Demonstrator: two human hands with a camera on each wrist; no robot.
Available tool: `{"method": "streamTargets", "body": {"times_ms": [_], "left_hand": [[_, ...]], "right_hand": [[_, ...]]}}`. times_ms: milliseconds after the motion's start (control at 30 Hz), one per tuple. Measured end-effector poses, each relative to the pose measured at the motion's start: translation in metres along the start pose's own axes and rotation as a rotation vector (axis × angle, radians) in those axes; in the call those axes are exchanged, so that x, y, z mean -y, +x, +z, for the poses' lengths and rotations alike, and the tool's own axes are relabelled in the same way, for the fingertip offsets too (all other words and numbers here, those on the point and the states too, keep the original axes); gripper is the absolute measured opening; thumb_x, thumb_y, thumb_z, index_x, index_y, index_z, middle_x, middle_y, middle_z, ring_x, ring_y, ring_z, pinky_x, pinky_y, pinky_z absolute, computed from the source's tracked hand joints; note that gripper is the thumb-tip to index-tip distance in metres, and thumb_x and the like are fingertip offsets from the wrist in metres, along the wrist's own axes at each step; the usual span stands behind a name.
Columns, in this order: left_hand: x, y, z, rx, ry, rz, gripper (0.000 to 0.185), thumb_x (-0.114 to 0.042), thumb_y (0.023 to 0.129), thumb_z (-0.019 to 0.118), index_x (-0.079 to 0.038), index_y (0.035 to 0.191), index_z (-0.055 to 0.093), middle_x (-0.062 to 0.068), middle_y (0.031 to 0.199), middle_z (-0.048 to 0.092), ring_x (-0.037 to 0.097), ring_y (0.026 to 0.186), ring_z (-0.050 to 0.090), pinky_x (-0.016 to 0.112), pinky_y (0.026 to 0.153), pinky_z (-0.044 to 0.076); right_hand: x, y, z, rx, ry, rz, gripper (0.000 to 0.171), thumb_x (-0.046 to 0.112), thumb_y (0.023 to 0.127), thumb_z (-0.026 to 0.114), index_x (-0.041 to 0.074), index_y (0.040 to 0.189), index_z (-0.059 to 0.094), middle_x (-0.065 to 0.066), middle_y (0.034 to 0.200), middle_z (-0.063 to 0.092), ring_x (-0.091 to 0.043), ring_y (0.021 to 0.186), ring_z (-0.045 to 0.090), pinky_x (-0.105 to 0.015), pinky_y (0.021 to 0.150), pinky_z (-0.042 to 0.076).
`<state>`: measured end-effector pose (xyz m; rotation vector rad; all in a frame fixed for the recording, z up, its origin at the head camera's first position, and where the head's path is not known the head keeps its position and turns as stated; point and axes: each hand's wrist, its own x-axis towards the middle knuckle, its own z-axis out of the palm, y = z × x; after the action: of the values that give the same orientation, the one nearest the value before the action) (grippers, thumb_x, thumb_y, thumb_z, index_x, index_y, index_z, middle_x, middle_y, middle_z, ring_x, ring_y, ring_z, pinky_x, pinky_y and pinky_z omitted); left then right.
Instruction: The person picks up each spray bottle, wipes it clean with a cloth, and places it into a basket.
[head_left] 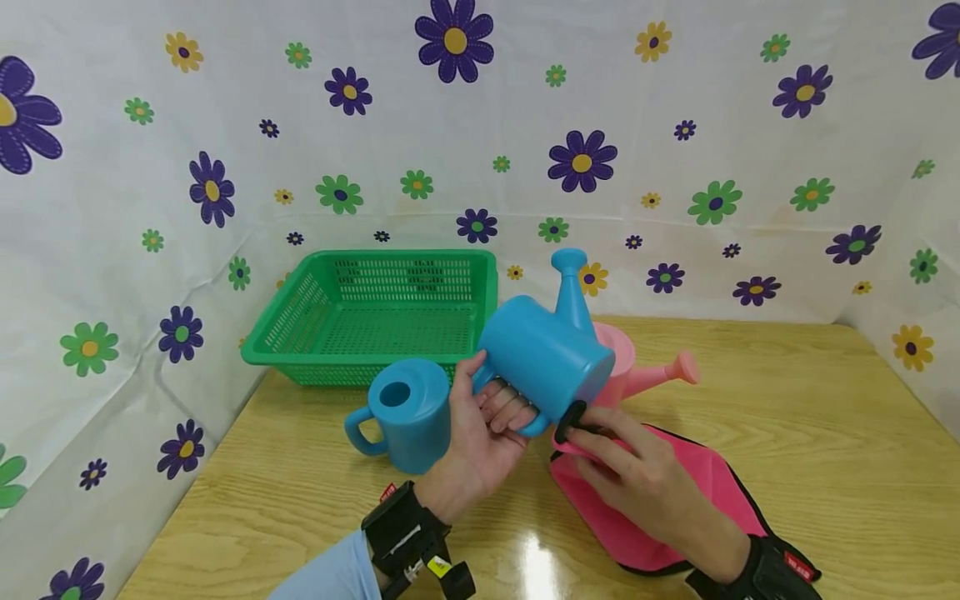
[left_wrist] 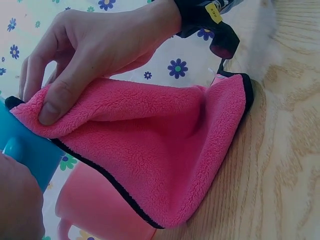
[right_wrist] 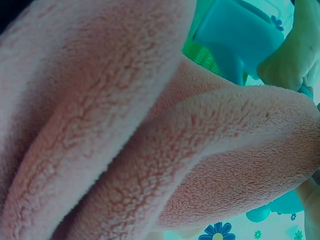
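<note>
In the head view my left hand [head_left: 483, 446] grips the handle of a blue watering can [head_left: 543, 354], which is tilted in the air with its spout [head_left: 572, 292] pointing up. My right hand [head_left: 641, 471] pinches a corner of a pink fleecy cloth [head_left: 705, 479] with black trim at the lower edge of this can. The rest of the cloth hangs down toward the table beneath the right hand. In the left wrist view the right thumb presses on the cloth [left_wrist: 145, 145], right beside the blue can [left_wrist: 30, 145]. Folds of the cloth [right_wrist: 150, 140] fill most of the right wrist view.
A second blue watering can [head_left: 416, 417] stands on the wooden table [head_left: 810, 450], left of the left hand. Behind the held can is a pink watering can [head_left: 618, 350], partly hidden. A green basket [head_left: 375, 358] sits at the back left, before a flowered sheet [head_left: 420, 133].
</note>
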<state>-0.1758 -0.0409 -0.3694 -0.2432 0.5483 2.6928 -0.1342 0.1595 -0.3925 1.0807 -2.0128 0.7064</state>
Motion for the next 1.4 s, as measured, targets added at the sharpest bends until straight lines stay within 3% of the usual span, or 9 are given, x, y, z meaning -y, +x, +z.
{"method": "streamTargets", "body": {"times_ms": [233, 400, 700, 933, 1400], "left_hand": [[0.001, 0.000, -0.001, -0.002, 0.003, -0.004, 0.056, -0.046, 0.100, 0.052, -0.023, 0.055, 0.029, -0.009, 0.046, 0.028, 0.005, 0.042, 0.030, 0.020, 0.051, 0.028], [0.001, -0.001, -0.002, 0.004, 0.014, -0.006, 0.056, -0.046, 0.100, 0.051, -0.023, 0.055, 0.028, -0.009, 0.047, 0.028, 0.005, 0.042, 0.031, 0.020, 0.051, 0.028], [0.002, -0.001, -0.006, 0.010, 0.008, -0.022, 0.055, -0.045, 0.101, 0.050, -0.023, 0.055, 0.029, -0.010, 0.047, 0.028, 0.005, 0.042, 0.030, 0.020, 0.050, 0.027], [0.004, -0.002, -0.010, 0.022, 0.013, -0.041, 0.055, -0.046, 0.101, 0.048, -0.023, 0.057, 0.026, -0.010, 0.049, 0.024, 0.005, 0.041, 0.029, 0.020, 0.050, 0.025], [0.004, -0.003, -0.010, 0.027, 0.032, -0.047, 0.055, -0.045, 0.100, 0.048, -0.023, 0.056, 0.026, -0.009, 0.048, 0.024, 0.005, 0.041, 0.029, 0.021, 0.050, 0.026]], "right_hand": [[-0.001, 0.003, -0.001, -0.060, -0.019, 0.000, 0.039, 0.036, 0.104, 0.055, 0.003, 0.104, 0.075, -0.011, 0.106, 0.066, -0.019, 0.086, 0.068, -0.015, 0.093, 0.054], [-0.003, 0.004, -0.003, -0.077, -0.050, 0.014, 0.041, 0.036, 0.105, 0.053, 0.002, 0.103, 0.075, -0.012, 0.105, 0.067, -0.020, 0.080, 0.068, -0.019, 0.084, 0.058], [-0.009, 0.007, -0.004, -0.177, -0.077, 0.014, 0.040, 0.034, 0.105, 0.056, 0.000, 0.104, 0.076, -0.015, 0.104, 0.069, -0.024, 0.084, 0.071, -0.017, 0.090, 0.055], [-0.016, 0.008, -0.007, -0.281, -0.080, 0.073, 0.040, 0.033, 0.102, 0.062, -0.004, 0.100, 0.077, -0.019, 0.101, 0.069, -0.026, 0.086, 0.069, -0.011, 0.097, 0.047], [-0.027, 0.006, -0.019, -0.301, -0.099, 0.201, 0.049, 0.040, 0.101, 0.062, -0.007, 0.100, 0.076, -0.022, 0.103, 0.068, -0.028, 0.090, 0.065, -0.008, 0.098, 0.044]]}}
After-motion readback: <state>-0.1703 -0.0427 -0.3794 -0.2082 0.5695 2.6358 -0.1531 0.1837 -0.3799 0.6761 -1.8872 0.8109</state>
